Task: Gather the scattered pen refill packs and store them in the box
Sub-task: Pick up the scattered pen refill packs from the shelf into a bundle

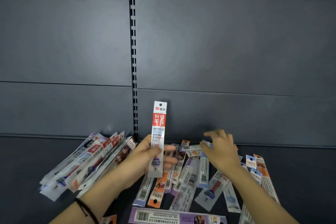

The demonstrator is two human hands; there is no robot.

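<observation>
My left hand holds one red-and-white pen refill pack upright above the shelf, gripped near its lower half. My right hand hovers over the scattered packs at the centre and right, fingers spread and blurred, its fingertips at a pack near the back wall; I cannot tell whether it grips it. A gathered pile of packs lies fanned out to the left. A purple pack lies crosswise at the front. No box is in view.
The packs lie on a dark grey shelf. A dark back panel rises behind it, with a slotted upright rail at the centre. A dark band circles my left wrist.
</observation>
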